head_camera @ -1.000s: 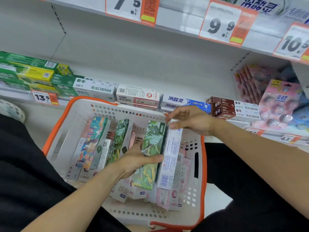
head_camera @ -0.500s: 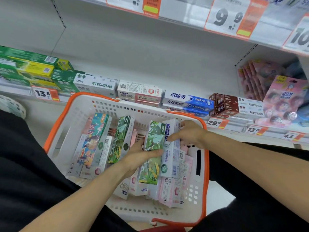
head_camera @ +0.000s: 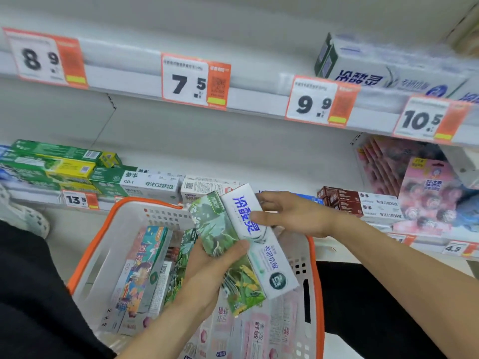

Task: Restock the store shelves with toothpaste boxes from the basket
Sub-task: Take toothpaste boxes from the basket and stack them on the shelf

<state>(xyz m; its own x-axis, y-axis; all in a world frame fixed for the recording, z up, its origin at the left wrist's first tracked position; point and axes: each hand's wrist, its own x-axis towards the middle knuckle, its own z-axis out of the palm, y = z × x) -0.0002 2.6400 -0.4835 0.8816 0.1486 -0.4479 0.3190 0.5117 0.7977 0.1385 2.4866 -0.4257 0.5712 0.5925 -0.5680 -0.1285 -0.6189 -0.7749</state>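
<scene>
A white basket (head_camera: pixel 114 244) with an orange rim sits in front of me, with several toothpaste boxes in it. My left hand (head_camera: pixel 207 270) grips a green leaf-print toothpaste box (head_camera: pixel 223 229) lifted above the basket. Beside it, my right hand (head_camera: pixel 293 216) holds a white toothpaste box with blue lettering (head_camera: pixel 261 244) near its top end, its fingers over the front face. The two boxes lie side by side and touch. A colourful cartoon box (head_camera: pixel 140 270) and pink boxes (head_camera: pixel 259 332) remain in the basket.
The lower shelf holds green and yellow boxes (head_camera: pixel 51 164), white boxes (head_camera: pixel 150 185), dark red boxes (head_camera: pixel 342 198) and pink hanging packs (head_camera: pixel 425 193). The upper shelf edge carries price tags (head_camera: pixel 194 81), with a white and blue box (head_camera: pixel 383 71) on top at right.
Both hands have lifted the green box and the white box up out of the basket. My view has tilted upward, showing more of the upper shelf.
</scene>
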